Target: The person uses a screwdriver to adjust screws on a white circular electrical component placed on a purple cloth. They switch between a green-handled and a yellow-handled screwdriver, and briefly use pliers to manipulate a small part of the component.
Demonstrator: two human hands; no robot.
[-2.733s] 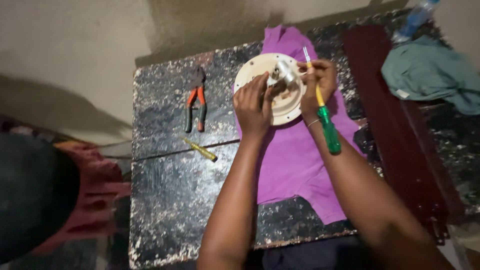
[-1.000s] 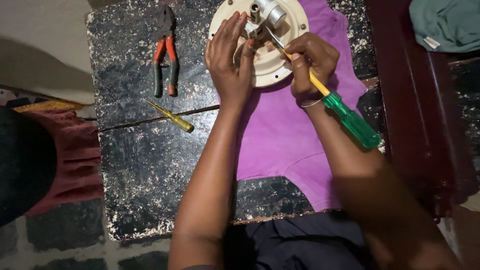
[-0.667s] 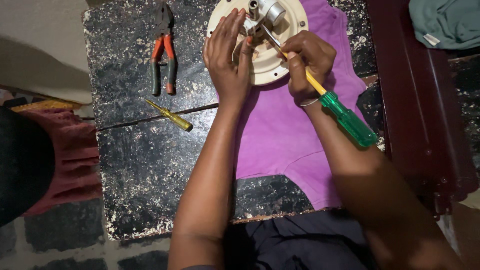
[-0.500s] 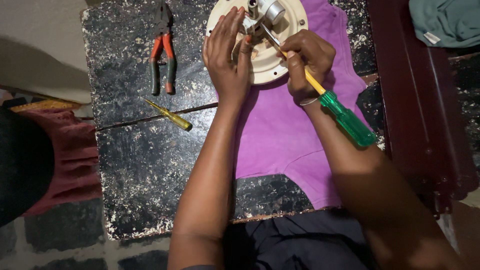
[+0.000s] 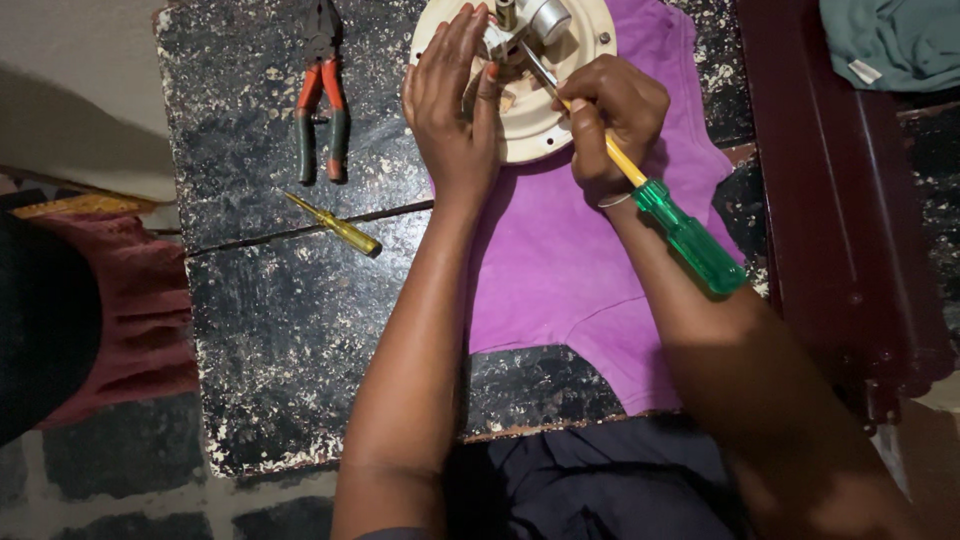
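left hand (image 5: pixel 455 110): bare, no ring or glove, orange-painted thumbnail
right hand (image 5: pixel 610 115): bare, thin pale bangle (image 5: pixel 610 200) at the wrist
forearms: bare, no sleeves showing
lap: dark navy garment (image 5: pixel 590 490), softly creased

surface: black speckled table (image 5: pixel 300 330) | on it: purple cloth (image 5: pixel 570 270), red-green pliers (image 5: pixel 320 105), small yellow screwdriver (image 5: pixel 335 226)

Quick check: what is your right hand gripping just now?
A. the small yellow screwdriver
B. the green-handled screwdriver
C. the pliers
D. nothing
B: the right hand grips the green-handled screwdriver by its shaft, tip at the round cream part, while the pliers and the small yellow screwdriver lie untouched on the table.
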